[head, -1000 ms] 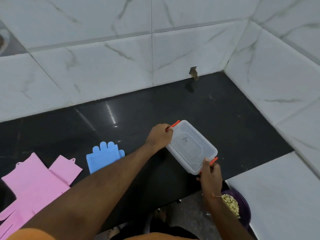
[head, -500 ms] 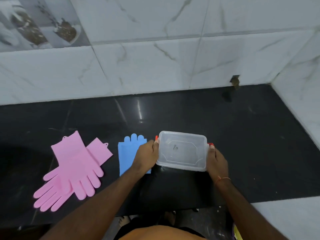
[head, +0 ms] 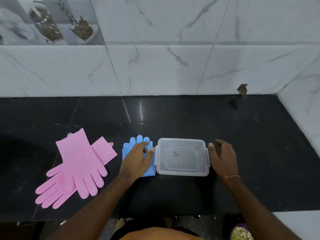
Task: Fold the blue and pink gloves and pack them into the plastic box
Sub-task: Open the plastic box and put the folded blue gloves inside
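Observation:
A clear plastic box (head: 182, 156) with its lid on and red clips stands on the black counter (head: 173, 118). Folded blue gloves (head: 131, 146) lie just left of the box, touching it. My left hand (head: 138, 158) lies over the blue gloves with loose fingers, its thumb near the box's left edge. My right hand (head: 223, 156) hovers just right of the box, fingers relaxed, holding nothing. Two pink gloves (head: 78, 167) lie flat and overlapping at the left, fingers pointing toward me.
White marble tiles form the back wall (head: 173, 66) and the right wall (head: 304, 101). A small hole (head: 243, 90) sits in the back wall near the corner. A purple bowl (head: 240, 232) of grains is on the floor at lower right.
Both hands have let go of the box, which now rests on the counter beside the blue gloves. My left hand moved onto the blue gloves; my right hand drew back to the right.

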A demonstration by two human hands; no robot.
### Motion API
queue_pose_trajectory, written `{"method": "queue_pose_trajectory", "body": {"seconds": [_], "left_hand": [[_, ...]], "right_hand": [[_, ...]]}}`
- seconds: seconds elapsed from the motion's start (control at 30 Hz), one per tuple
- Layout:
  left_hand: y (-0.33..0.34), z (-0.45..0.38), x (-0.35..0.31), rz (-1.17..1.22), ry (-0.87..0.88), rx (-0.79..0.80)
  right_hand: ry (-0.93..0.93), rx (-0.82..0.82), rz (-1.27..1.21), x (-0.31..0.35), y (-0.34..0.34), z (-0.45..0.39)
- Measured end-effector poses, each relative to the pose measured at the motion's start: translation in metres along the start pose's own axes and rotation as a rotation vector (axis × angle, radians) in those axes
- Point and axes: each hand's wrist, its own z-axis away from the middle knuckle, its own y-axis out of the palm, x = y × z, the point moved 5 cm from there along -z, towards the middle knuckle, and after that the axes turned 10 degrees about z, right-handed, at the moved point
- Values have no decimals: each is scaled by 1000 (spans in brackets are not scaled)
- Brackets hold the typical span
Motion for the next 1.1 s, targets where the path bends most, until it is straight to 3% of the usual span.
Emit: {"method": "queue_pose_trajectory", "body": {"seconds": [0.07,0.17,0.3,0.53,0.87,1.0,1.1], "left_hand": [[0,-4,1,64,109,69],[13,-7,5,110,200,304],[29,-12,9,85,294,412],[51,-22,16,72,315,301],[54,-20,12,62,292,329],[43,-14,10,-117,408,74],[49,-13,11,28,327,215]], "right_hand": [[-248,49,73,27,-7,-3],[-619,289,386,67,9,3],[-803,548,753,86,37,9],[-845,585,841,95,43,10],[-847,734,748,107,30,-2],[-761,879,625,124,12,-14],[-748,861,508,139,-8,-31]]}}
